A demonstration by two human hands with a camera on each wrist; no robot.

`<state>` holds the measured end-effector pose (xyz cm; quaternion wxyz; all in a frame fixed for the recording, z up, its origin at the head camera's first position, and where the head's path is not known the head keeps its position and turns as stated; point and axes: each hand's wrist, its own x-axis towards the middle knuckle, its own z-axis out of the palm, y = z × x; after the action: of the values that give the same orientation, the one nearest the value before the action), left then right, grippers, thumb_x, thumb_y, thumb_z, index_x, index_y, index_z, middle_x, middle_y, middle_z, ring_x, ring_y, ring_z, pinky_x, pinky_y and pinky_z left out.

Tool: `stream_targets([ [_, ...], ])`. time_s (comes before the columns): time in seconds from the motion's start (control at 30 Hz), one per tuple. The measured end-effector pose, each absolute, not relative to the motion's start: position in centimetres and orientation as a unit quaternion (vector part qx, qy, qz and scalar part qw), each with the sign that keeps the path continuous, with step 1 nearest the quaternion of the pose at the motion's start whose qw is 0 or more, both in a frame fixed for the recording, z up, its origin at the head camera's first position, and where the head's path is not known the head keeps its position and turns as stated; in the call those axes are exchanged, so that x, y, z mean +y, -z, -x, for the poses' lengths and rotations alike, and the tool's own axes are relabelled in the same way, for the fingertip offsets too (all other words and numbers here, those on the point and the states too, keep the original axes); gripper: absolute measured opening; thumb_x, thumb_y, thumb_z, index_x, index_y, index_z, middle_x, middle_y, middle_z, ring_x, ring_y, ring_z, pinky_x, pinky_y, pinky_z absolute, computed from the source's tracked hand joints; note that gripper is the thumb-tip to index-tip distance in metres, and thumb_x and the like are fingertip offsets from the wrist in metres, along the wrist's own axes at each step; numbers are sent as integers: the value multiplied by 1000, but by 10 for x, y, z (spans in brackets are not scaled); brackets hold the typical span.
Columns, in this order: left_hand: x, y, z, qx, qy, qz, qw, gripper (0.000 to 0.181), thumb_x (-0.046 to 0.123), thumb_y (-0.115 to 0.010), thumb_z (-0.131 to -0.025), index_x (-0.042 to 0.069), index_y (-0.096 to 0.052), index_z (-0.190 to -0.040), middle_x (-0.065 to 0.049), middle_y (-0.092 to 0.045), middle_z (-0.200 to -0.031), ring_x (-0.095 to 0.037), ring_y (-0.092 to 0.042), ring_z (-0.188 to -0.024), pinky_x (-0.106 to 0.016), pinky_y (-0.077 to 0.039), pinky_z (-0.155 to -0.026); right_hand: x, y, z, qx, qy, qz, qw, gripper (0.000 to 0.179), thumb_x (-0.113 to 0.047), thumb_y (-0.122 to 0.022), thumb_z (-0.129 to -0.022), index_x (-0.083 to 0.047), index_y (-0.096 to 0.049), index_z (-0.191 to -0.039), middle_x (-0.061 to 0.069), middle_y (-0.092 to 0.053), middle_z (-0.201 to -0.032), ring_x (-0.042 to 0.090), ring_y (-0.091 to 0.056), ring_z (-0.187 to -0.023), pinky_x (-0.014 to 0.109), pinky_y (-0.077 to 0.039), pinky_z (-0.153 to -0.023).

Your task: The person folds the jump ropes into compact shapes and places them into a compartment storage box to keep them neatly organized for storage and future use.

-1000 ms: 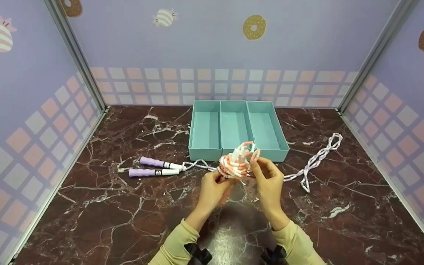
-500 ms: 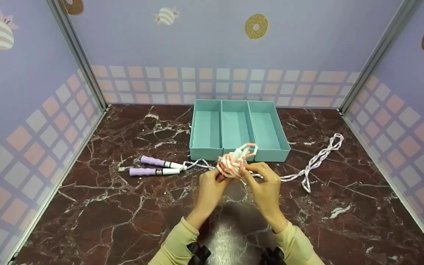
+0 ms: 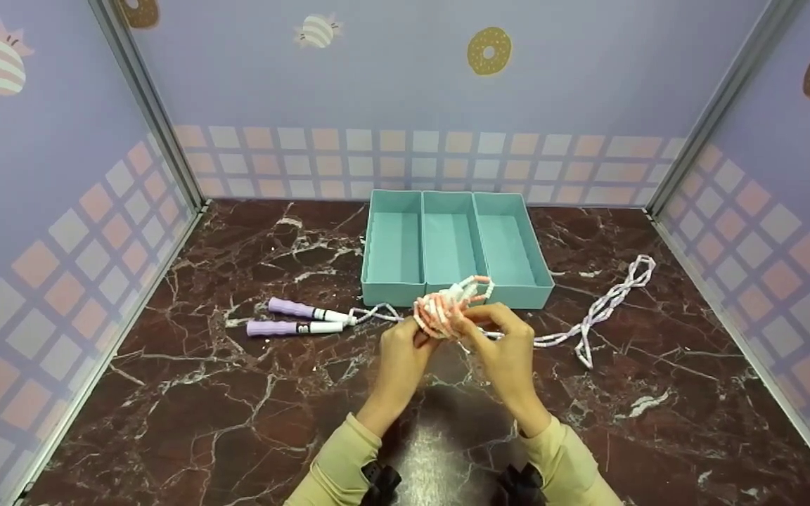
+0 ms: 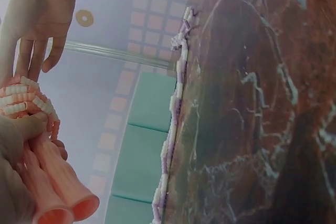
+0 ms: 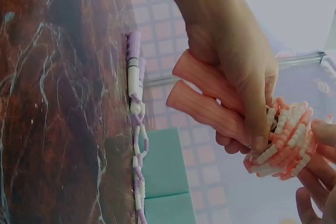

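A pink-and-white beaded jump rope [image 3: 439, 314] is held up over the table, in front of the box. My left hand [image 3: 401, 358] grips its two pink handles [image 5: 210, 111] side by side, their flared ends pointing back past the palm. Beaded cord [image 5: 286, 140] is wound in several tight turns around the upper part of the handles. With thumb and fingers at the coil, my right hand [image 3: 507, 348] pinches the beads from the right. A loose loop of cord sticks out beyond the coil, toward the box.
A teal box [image 3: 392, 294] with three compartments stands at the back. A second jump rope with purple-and-white handles [image 3: 299, 320] lies left of the hands. Its twisted beaded cord [image 3: 598, 309] stretches to the right. Patterned panels [image 3: 405, 84] enclose the back and sides.
The right hand has moved slightly left and closer to the coil, its fingers now at the coil's side. The loose cord loop has shifted; the left hand keeps its grip on the handles.
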<state>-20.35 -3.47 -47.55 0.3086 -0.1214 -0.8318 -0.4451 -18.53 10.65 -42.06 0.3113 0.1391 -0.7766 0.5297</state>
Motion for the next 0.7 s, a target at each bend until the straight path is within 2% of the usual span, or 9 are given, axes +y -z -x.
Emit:
stream_targets([
  [0.17, -35, 479, 204, -847, 402, 118, 326, 11, 8, -80, -78, 4, -70, -84, -7, -70, -76, -20, -68, -70, -31, -56, -64, 106, 436, 196, -763, -573, -79, 291, 7, -3, -79, -79, 1, -74, -81, 15, -70, -77, 0, -55, -70, 16, -46, -62],
  [0.37, -35, 480, 203, -858, 362, 120, 343, 14, 8, -81, -77, 3, -71, -86, -7, -68, -78, -21, -68, -74, -32, -57, -67, 102, 443, 205, -692, -680, -21, 242, 19, -2, -76, -83, 6, -66, -69, 9, -59, -90, 8, -59, -83, 16, -52, -68],
  [0.5, -35, 479, 203, -859, 352, 118, 353, 15, 10, -81, -76, 4, -71, -85, -6, -67, -77, -21, -67, -73, -32, -57, -66, 97, 443, 206, -644, -733, 13, 217, 23, -3, -74, -84, 2, -62, -65, 5, -56, -97, 11, -58, -89, 18, -53, -60],
  [0.6, -35, 478, 203, -859, 339, 123, 363, 16, 11, -81, -76, 4, -71, -85, -6, -66, -77, -20, -66, -72, -31, -56, -66, 94, 442, 207, -586, -786, 22, 196, 24, 0, -69, -86, -3, -59, -64, 3, -56, -96, 10, -60, -83, 19, -53, -54],
  [0.7, -35, 478, 204, -859, 325, 131, 374, 18, 12, -82, -75, 5, -70, -86, -6, -66, -77, -20, -64, -72, -31, -56, -67, 91, 442, 208, -520, -836, 27, 174, 30, 4, -63, -89, -7, -55, -62, 1, -58, -84, 8, -60, -70, 18, -52, -53],
])
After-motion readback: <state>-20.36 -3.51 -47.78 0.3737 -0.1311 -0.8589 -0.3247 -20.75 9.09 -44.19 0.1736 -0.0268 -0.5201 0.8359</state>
